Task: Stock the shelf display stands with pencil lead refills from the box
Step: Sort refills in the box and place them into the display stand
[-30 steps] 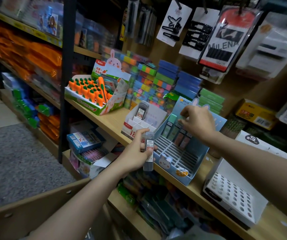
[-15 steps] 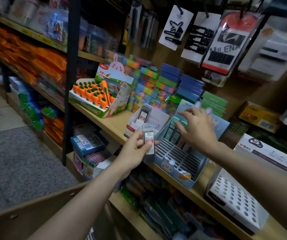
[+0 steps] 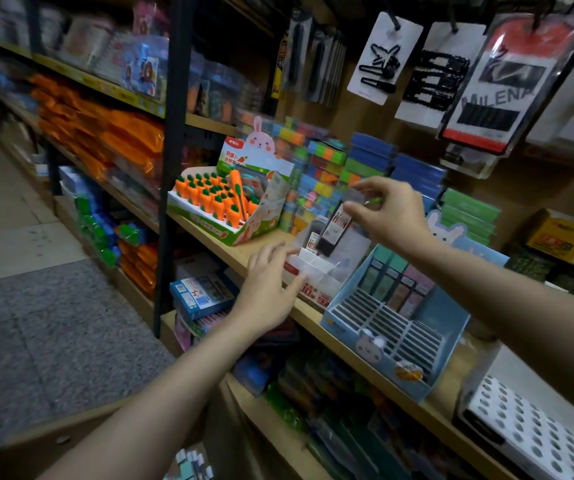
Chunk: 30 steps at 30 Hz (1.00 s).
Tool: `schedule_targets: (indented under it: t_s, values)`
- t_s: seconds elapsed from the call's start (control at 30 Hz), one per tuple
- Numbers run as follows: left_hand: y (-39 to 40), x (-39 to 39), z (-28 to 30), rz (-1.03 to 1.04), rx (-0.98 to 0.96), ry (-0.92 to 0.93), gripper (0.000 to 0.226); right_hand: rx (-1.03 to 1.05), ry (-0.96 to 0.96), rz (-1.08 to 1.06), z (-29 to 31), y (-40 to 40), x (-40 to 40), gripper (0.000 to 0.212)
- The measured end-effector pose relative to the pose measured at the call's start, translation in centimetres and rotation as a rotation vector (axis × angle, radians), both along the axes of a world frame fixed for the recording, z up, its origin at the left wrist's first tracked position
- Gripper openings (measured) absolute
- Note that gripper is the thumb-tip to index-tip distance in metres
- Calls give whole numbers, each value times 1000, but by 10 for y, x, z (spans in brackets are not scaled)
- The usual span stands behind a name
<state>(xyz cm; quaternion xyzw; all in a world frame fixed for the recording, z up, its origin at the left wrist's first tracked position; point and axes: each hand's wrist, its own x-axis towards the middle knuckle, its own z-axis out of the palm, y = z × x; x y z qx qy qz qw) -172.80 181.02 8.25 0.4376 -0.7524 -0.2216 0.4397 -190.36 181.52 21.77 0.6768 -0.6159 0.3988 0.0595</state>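
My right hand [image 3: 387, 211] pinches the top of a dark pencil lead refill case [image 3: 333, 230] and holds it tilted over the white compartment display stand [image 3: 316, 271] on the wooden shelf. One more refill case [image 3: 312, 243] stands in the back of that stand. My left hand [image 3: 268, 282] rests with straight fingers against the stand's left front corner and holds nothing. To the right sits a blue bunny display stand [image 3: 392, 327] with a row of pastel refill cases [image 3: 399, 282] along its back. At the bottom edge, the cardboard box [image 3: 188, 462] shows several packs.
An orange carrot-eraser display [image 3: 223, 202] stands left of the white stand. Stacked colourful erasers [image 3: 330, 171] fill the shelf's back. A white perforated holder [image 3: 527, 431] sits at far right. Hair-clip cards [image 3: 430, 71] hang overhead. A black shelf upright [image 3: 169, 168] runs down the left.
The refill case passed from my left hand to my right, which moved left from the blue stand to above the white stand. My left hand let go and now touches the white stand.
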Motion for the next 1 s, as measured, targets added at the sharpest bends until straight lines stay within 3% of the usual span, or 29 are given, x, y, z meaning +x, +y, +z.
schedule_targets:
  t_s: [0.13, 0.23, 0.63, 0.8, 0.87, 0.93, 1.0]
  values:
    - [-8, 0, -4, -54, -76, -255, 62, -55, 42, -46, -10, -33, 4, 28]
    - [-13, 1, -9, -88, -59, -337, 61, -67, 100, -67, -27, -51, 5, 30]
    - [-15, -1, -21, -109, -110, -216, 53, -41, 152, -81, -54, -70, 6, 31]
    - [-9, -3, -19, -114, -64, -214, 59, -12, 374, -68, -66, -60, 7, 22]
    - [-6, -3, -19, -125, -42, -228, 64, 41, 449, -64, -69, -54, 6, 28]
    - [-2, -1, -19, -137, -33, -227, 67, 70, 421, -64, -65, -47, 8, 39]
    - [4, 5, -21, -136, -53, -179, 67, 13, 241, -39, -56, -34, 14, 46]
